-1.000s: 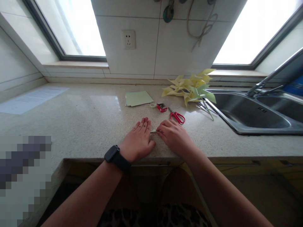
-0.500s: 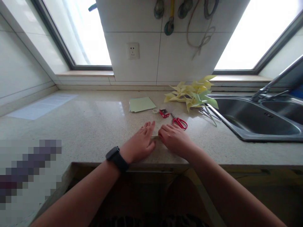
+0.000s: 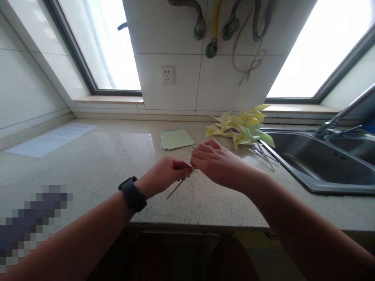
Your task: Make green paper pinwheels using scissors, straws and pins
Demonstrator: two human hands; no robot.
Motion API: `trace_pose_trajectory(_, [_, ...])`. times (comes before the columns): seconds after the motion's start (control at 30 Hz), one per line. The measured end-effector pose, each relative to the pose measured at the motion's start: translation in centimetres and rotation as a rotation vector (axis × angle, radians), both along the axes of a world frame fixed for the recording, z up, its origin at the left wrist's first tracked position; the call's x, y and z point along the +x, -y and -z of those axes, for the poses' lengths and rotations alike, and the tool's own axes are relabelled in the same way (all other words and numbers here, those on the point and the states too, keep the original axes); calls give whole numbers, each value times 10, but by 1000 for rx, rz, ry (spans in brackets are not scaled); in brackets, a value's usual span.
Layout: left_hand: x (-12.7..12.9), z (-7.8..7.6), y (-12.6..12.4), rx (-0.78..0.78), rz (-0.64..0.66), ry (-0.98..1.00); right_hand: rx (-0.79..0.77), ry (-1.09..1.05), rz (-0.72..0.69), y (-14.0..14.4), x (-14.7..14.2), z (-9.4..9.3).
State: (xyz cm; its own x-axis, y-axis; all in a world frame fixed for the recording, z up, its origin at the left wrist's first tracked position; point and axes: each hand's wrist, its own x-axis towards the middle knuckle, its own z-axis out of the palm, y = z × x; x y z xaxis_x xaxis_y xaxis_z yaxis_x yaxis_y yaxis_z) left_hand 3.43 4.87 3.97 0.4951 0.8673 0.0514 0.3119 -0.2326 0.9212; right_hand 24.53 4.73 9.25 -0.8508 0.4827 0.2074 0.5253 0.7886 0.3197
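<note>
A thin pale stick (image 3: 175, 189) slants down toward the counter's front edge from between my hands. My left hand (image 3: 161, 175), with a black watch on its wrist, is closed and pinches the stick near its upper part. My right hand (image 3: 218, 160) is closed at the stick's upper end, its fingertips against those of the left; its fingers hide that end. Behind the hands lies a small stack of light green paper squares (image 3: 178, 139). Several yellow and green paper pinwheels (image 3: 234, 127) lie to the right, their sticks pointing toward the sink.
A steel sink (image 3: 316, 166) with a faucet (image 3: 331, 127) is set into the speckled counter (image 3: 117, 171) on the right. A printed sheet (image 3: 49, 140) lies at the far left. On the tiled wall are a socket (image 3: 168, 75) and several pipe valves. My right hand covers the scissors and red box.
My left hand has gone from lying flat to pinching the stick, which now tilts toward me. My right hand has moved up in the view, over the scissors and the red box.
</note>
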Motion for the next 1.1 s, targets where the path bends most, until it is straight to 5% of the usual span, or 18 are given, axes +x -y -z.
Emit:
trace_pose_trajectory(0.23, [-2,17,4,-243,-128,260,41,-243,-20,-19,5,6])
trace_pose_trajectory(0.43, [-13,36,-7,-379,-221,455,60,-515,317,-68,22,26])
trace_pose_trajectory(0.6, [-17,42,-15,-466,-227,552,-9,-362,397,-100,14,50])
trace_pose_trajectory(0.83, [-17,45,-12,-491,-222,629,-14,-170,437,-109,-14,87])
trace_pose_trajectory(1.1, [-16,46,-12,-484,-211,663,-99,-283,441,-96,-15,85])
